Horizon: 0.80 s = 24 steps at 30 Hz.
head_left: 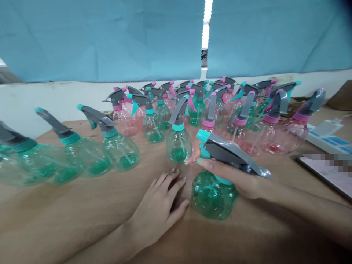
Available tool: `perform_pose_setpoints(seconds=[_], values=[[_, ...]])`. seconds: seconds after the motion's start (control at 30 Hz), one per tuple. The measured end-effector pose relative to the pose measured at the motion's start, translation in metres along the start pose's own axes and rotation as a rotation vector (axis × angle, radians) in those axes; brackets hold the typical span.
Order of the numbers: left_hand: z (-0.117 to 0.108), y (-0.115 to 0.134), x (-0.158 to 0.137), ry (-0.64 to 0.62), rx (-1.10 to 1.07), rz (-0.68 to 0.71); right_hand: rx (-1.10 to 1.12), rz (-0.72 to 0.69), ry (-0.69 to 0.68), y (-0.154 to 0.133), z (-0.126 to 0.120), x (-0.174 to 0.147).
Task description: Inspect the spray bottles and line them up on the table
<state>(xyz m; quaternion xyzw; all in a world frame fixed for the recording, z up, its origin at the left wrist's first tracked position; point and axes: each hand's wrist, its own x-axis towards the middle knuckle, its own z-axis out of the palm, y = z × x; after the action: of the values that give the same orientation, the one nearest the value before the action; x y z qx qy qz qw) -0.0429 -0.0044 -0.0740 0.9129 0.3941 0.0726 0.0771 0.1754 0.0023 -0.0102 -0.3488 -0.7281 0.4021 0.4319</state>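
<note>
A green spray bottle [214, 198] with a grey and teal trigger head is in my right hand [242, 178], whose fingers wrap round its neck below the head. The bottle is tilted a little. To the left of it, my left hand [162, 205] rests on the table with fingers loosely spread, holding nothing. Just beyond the hands stands another green spray bottle [178, 146], upright. The palm side of my right hand is partly hidden by the trigger head.
Several green spray bottles [121, 150] line the left side of the wooden table [90, 220]. Pink ones [273, 135] and more green ones crowd the back and right. A phone [327, 176] and a white power strip [327, 137] lie at the right. Behind hangs blue cloth [110, 40].
</note>
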Motion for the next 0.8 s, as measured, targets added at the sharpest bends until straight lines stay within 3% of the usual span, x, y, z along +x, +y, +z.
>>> perform_pose_setpoints(seconds=[0.8], values=[[-0.0010, 0.0012, 0.0013, -0.003, -0.002, -0.003, 0.041, 0.057, -0.011, -0.0014, 0.0011, -0.0026]])
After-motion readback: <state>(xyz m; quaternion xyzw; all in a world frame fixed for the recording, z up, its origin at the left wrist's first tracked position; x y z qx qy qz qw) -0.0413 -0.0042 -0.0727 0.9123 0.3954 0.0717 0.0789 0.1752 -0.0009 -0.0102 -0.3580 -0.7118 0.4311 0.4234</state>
